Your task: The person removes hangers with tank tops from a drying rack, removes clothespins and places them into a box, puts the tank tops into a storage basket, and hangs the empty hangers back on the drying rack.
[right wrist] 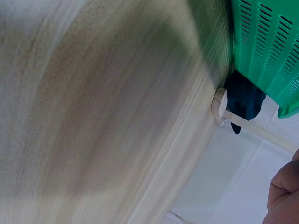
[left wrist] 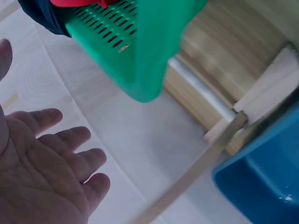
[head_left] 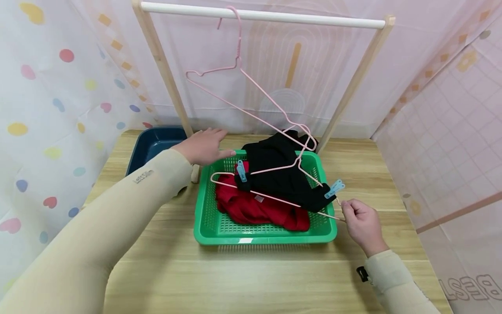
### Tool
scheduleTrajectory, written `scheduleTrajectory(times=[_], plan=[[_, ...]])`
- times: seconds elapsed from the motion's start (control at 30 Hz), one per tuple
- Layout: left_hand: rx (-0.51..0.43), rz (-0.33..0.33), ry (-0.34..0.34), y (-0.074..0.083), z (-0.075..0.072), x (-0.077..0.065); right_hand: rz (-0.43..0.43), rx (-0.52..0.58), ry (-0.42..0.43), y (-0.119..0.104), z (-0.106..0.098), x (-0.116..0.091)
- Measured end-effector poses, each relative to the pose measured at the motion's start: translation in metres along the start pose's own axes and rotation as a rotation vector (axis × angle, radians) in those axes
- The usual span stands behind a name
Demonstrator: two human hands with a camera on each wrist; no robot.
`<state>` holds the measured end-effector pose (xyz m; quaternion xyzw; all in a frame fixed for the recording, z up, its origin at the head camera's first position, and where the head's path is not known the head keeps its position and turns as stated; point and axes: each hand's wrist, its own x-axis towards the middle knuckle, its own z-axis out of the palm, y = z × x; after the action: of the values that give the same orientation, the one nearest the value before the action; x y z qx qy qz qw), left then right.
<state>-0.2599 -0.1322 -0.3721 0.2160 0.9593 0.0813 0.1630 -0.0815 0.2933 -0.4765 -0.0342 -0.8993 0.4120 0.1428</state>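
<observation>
My right hand (head_left: 362, 222) grips the right end of a pink clothes hanger (head_left: 274, 199). A black garment (head_left: 274, 159) hangs over this hanger, held near its two ends by a light blue clothespin (head_left: 241, 171) on the left and a second blue clothespin (head_left: 335, 188) on the right. Both lie over a green basket (head_left: 290, 240), where a red garment (head_left: 251, 209) rests. My left hand (head_left: 204, 147) hovers at the basket's back left corner, fingers spread and palm bare in the left wrist view. Only part of the right hand shows in the right wrist view.
Behind the basket stands a rack with wooden posts (head_left: 358, 78) and a white rod (head_left: 298, 18). Another pink hanger (head_left: 238, 46) hangs from the rod, its lower end overlapping the black garment. A dark blue tray (head_left: 135, 152) sits at the left, partly behind my left arm.
</observation>
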Motion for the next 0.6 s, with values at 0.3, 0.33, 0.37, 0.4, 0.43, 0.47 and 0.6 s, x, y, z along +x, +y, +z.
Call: scheduleTrajectory(times=[0.3,0.33,0.37,0.4,0.43,0.47,0.6], plan=[[-0.048,0.005,-0.093,0.013,-0.003,0.017,-0.058,0.027,0.025,-0.001,0.001,-0.002],[-0.055,0.011,-0.1,0.014,-0.002,0.019,-0.064,0.033,0.026,-0.002,0.001,-0.002],[-0.062,0.02,-0.103,0.015,-0.001,0.02,-0.069,0.037,0.028,-0.002,0.001,-0.003],[-0.06,0.03,-0.109,0.015,0.0,0.022,-0.073,0.037,0.028,-0.002,0.001,-0.003],[-0.059,0.038,-0.118,0.016,0.002,0.024,-0.076,0.036,0.029,-0.003,0.001,-0.003],[-0.06,0.04,-0.127,0.017,0.003,0.026,-0.08,0.034,0.031,-0.002,0.001,-0.003],[-0.052,0.028,-0.157,0.021,0.005,0.029,-0.081,0.022,0.033,0.0,0.002,-0.003]])
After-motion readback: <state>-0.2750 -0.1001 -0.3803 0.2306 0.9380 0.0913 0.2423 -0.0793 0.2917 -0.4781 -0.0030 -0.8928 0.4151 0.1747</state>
